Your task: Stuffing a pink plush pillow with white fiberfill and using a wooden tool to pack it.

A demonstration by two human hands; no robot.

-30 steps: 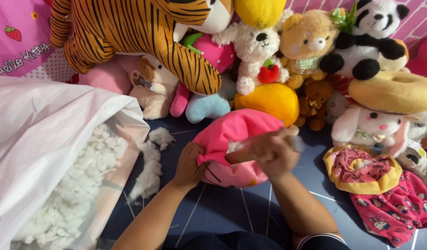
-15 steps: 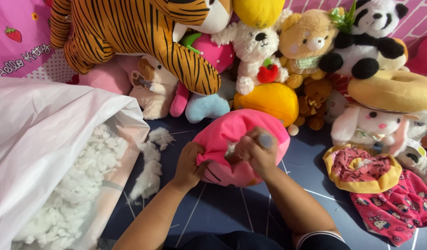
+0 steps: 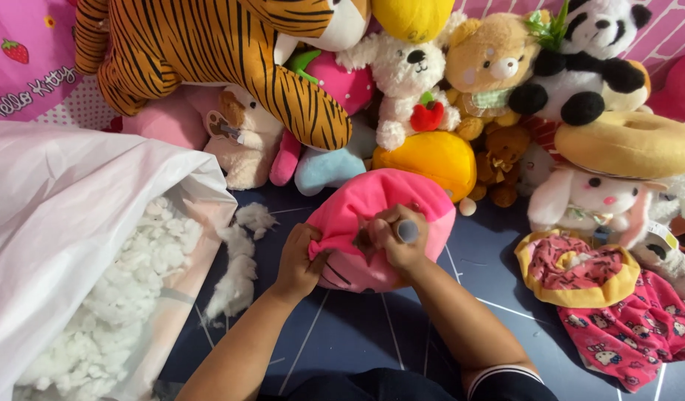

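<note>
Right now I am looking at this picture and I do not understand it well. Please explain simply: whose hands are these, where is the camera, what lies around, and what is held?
There is no machine here. A person works with two bare hands, and the one camera sits on that person's head, looking down, so the arms enter from the bottom edge.

The left hand pinches the fabric edge of a pink plush shell. The right hand grips a grey stick and presses it into the shell's opening.

To the left lies an open white bag full of white stuffing, with loose tufts on the dark blue mat. Behind stand many soft toys, such as a striped tiger, a panda and a white rabbit. To the right lies a pink doughnut-shaped cover with a yellow edge.
</note>
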